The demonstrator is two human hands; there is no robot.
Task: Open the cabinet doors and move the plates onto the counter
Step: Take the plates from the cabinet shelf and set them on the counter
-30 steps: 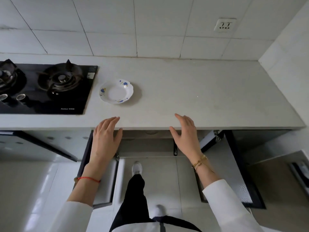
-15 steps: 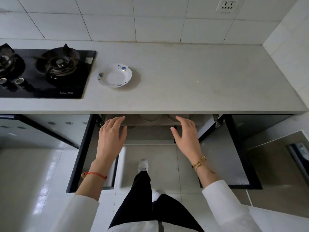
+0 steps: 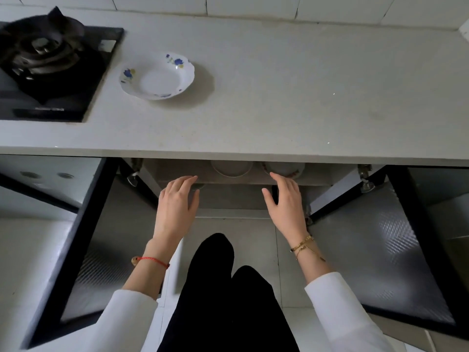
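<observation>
Risks first. The two round pale dishes on the cabinet shelf, the left dish [image 3: 231, 168] and the right dish [image 3: 284, 170], sit mostly hidden under the overhang of the pale grey stone counter [image 3: 304, 97], so the grab would be half blind; a bad pinch on a rim could let a dish slip and hit the tiled floor [image 3: 256, 240]. Lifting up too early could knock a dish against the counter's underside. Whether they are single or stacked, can't tell.

Left to right: black gas hob [image 3: 48, 64] far left on the counter. Just beside it, a white scalloped plate with blue flowers [image 3: 157, 76] is already on the counter, flat, nothing touching it. Below, the left black-framed cabinet door [image 3: 83, 250] is swung wide open.

Left hand [image 3: 176, 207]: empty, fingers extended and loosely together, thumb out, palm down. Fingertips reach the front edge of the grey shelf [image 3: 238, 180]; contact or just hovering, can't tell. It is left of both dishes, not on either.

Right hand [image 3: 285, 201]: also empty, fingers spread apart and slightly curled, fingertips just short of the right dish, possibly touching its rim, too dark to say.

Right black-framed cabinet door [image 3: 380, 250] also fully open. Doors done; judged one plate moved, at least two still inside.
</observation>
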